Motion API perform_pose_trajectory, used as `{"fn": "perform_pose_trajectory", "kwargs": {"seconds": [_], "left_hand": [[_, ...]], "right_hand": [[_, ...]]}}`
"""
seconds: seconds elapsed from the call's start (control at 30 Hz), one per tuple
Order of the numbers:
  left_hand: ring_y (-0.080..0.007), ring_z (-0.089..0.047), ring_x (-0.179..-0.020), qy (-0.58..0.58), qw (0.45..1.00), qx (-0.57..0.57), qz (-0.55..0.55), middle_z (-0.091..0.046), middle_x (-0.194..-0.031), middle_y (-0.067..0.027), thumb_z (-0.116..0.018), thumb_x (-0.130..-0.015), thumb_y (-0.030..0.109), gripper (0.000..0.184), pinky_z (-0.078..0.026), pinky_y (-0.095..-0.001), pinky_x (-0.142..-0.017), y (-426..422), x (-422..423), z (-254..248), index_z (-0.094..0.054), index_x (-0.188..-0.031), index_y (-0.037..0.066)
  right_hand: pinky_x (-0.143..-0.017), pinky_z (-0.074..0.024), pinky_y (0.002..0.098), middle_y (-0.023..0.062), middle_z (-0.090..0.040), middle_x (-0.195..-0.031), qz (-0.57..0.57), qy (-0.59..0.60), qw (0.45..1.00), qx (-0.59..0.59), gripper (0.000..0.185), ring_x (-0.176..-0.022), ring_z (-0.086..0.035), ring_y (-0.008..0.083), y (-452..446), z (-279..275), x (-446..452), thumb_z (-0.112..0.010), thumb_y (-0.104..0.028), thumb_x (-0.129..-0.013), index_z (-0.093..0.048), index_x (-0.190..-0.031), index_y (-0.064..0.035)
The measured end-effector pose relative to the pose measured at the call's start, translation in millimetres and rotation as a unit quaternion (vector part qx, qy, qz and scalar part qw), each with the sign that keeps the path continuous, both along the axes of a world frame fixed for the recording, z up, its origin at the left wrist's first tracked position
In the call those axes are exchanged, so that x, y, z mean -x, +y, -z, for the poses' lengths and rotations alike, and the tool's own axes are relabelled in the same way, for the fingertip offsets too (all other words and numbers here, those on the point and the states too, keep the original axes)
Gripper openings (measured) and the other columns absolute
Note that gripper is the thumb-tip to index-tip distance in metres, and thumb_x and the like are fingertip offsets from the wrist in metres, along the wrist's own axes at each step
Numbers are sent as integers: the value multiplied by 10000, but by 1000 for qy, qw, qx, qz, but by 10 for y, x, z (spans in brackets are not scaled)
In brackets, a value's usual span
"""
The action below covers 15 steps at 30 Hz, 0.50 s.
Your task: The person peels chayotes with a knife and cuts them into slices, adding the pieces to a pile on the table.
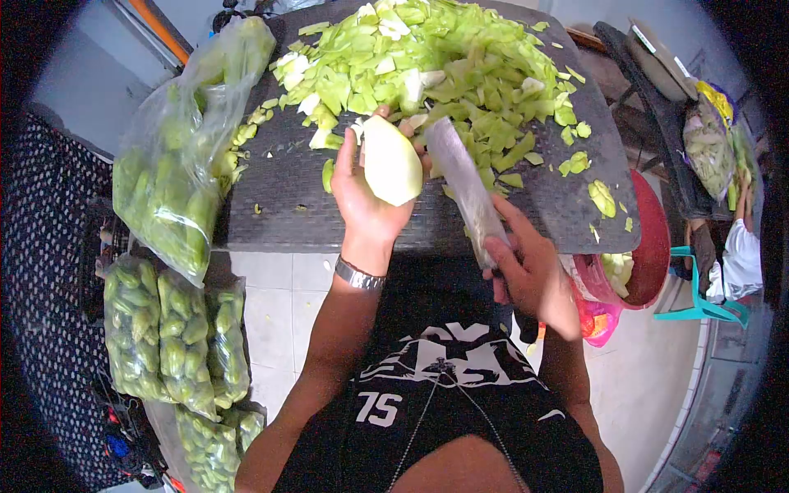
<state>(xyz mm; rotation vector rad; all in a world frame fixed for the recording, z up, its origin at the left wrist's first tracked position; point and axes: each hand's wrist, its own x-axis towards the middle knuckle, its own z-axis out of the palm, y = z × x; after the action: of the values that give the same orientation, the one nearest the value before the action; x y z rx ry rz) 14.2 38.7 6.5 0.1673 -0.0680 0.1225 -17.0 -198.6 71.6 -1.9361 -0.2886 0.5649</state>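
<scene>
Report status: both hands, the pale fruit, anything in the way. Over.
Left hand cradling pale fruit. Right hand gripping knife, beside fruit. Green peelings heaped just beyond; space between knife and fruit looks clear.

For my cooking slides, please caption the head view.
Left hand holding a peeled fruit, right hand a knife, near heaped green peelings.

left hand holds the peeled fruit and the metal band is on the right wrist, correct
The wrist is wrong: the head view shows the metal band on the left one. The left hand does hold the peeled fruit.
</scene>
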Motion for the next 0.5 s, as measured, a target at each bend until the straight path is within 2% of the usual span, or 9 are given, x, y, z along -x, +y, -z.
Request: {"fn": "perform_pose_trajectory", "kwargs": {"seconds": [0.1, 0.2, 0.3, 0.5], "left_hand": [[-334, -667, -952, 72, 994, -38, -66, -681, -1113, -189, -408, -1054, 441, 485, -532, -496, -898, -77, -37, -130, -536, -1349, 77], [-343, -637, -1048, 69, 984, -134, -91, -669, -1139, -196, -435, -1055, 410, 492, -492, -480, -996, -92, -46, -122, -538, -1375, 50], [-322, -671, -928, 106, 974, -156, -123, -683, -1064, -178, -413, -1062, 419, 454, -538, -465, -893, -135, -77, -178, -522, -1339, 76], [-316, -669, -915, 114, 961, -217, -128, -680, -1042, -171, -408, -1067, 417, 443, -547, -459, -880, -125, -53, -218, -503, -1349, 89]], "right_hand": [[-444, -445, 258, 35, -627, -679, -26, -12, 1000, 5, 567, -471, -529, 73, -63, 65, 140, -554, -99, -1014, -405, -1555, -180], [-449, -457, 262, 36, -633, -668, -35, -27, 999, 6, 612, -465, -532, 73, -79, 107, 203, -555, -89, -1009, -360, -1577, -207], [-455, -469, 262, 37, -634, -654, -38, -35, 999, 0, 607, -470, -541, 72, -93, 130, 202, -555, -89, -1009, -370, -1573, -218], [-459, -475, 257, 39, -640, -662, -32, -15, 999, 5, 597, -475, -545, 71, -71, 96, 202, -556, -90, -1008, -387, -1565, -226]]}}
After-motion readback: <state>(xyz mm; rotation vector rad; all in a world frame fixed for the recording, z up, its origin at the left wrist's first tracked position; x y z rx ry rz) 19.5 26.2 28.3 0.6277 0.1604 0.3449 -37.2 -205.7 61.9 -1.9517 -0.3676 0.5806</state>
